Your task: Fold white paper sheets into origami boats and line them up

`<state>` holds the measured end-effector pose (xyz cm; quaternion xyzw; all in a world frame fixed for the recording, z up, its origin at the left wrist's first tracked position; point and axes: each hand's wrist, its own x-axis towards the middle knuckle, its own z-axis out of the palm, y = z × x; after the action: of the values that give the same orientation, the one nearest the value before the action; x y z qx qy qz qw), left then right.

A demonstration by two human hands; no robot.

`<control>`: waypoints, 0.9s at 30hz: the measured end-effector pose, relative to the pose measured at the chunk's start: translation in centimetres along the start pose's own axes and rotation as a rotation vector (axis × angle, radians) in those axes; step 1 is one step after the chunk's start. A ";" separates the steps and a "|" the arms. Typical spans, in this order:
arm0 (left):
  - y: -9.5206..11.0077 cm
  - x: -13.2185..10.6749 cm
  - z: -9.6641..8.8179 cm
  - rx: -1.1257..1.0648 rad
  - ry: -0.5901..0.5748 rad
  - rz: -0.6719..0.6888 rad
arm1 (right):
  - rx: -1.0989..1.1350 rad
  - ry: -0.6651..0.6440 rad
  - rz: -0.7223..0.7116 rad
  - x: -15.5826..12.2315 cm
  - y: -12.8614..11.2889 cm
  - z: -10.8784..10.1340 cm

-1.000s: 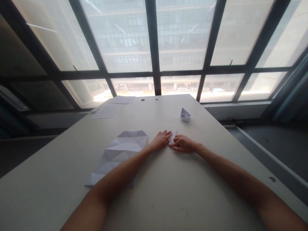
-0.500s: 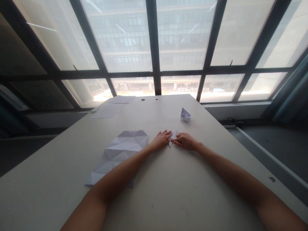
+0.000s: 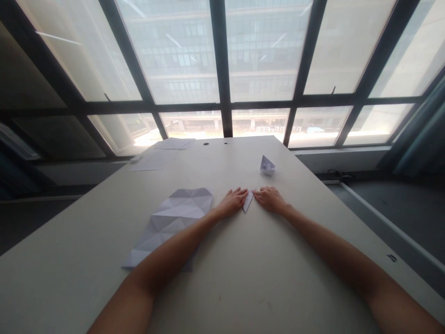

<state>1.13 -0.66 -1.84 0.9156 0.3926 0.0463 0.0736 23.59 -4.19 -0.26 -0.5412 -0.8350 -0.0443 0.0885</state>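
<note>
A small, narrow piece of folded paper (image 3: 248, 202) lies on the white table, its pointed end toward me. My left hand (image 3: 233, 202) rests flat over its left side, fingers stretched out. At the paper's upper right edge is my right hand (image 3: 270, 199), its fingers bent and close together, pinching at that edge. Beyond it stands a folded paper boat (image 3: 267, 165). Left of my hands, partly under my left forearm, a large creased sheet of paper (image 3: 181, 205) is spread out.
Several flat white sheets (image 3: 149, 162) lie at the table's far left. Two small dark round spots (image 3: 206, 144) show near the far edge. A small dark mark (image 3: 391, 258) is at the right edge of the table (image 3: 222, 278). Tall windows stand behind.
My right hand has slid away from me along the paper's right edge, from its middle to its upper end. My left hand has stayed in place.
</note>
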 end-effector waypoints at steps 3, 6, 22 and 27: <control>0.0 0.0 0.0 -0.003 0.001 0.004 | -0.023 0.004 0.066 0.1 0.1 0.3; 0.1 -0.1 -0.1 -0.001 0.006 0.004 | -0.031 0.007 0.109 0.2 0.4 0.5; 0.4 -0.3 -0.3 0.023 0.000 -0.005 | 0.006 0.040 -0.026 -0.1 0.7 0.6; 0.5 -0.3 -0.4 0.006 0.000 -0.007 | 0.141 0.061 -0.197 -0.2 0.9 0.8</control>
<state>1.22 -1.22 -1.38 0.9145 0.3958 0.0450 0.0709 24.37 -3.83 -1.06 -0.4475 -0.8820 -0.0103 0.1472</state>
